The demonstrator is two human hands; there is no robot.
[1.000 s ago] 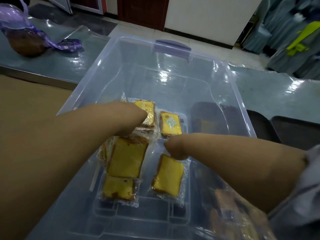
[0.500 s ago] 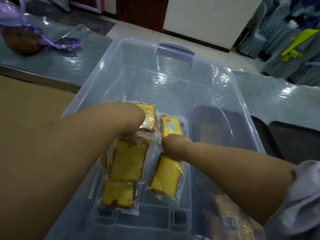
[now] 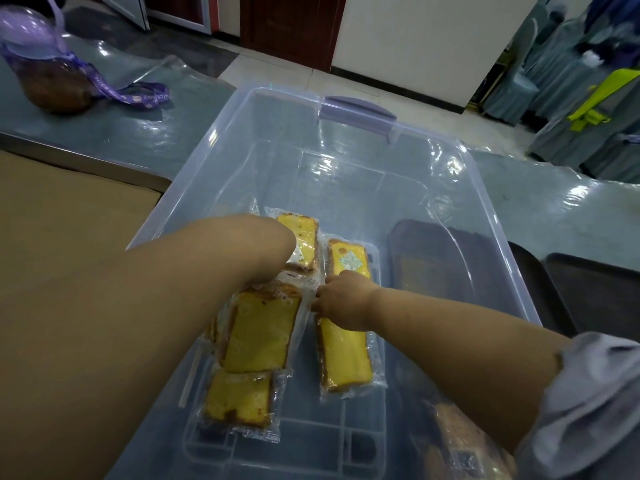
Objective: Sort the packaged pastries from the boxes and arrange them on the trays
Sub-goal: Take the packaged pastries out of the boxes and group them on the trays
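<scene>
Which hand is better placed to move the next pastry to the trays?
Right, probably: the right hand holds a wrapped slice, and the dark trays lie on that side of the bin.

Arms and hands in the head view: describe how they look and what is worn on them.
Both forearms are bare. The right arm has a loose, crumpled grey-lilac sleeve bunched near the elbow at the lower right edge. The left arm shows no sleeve in the frame. No gloves, watch or bracelet show on either wrist, and no ring shows on the right hand.
</scene>
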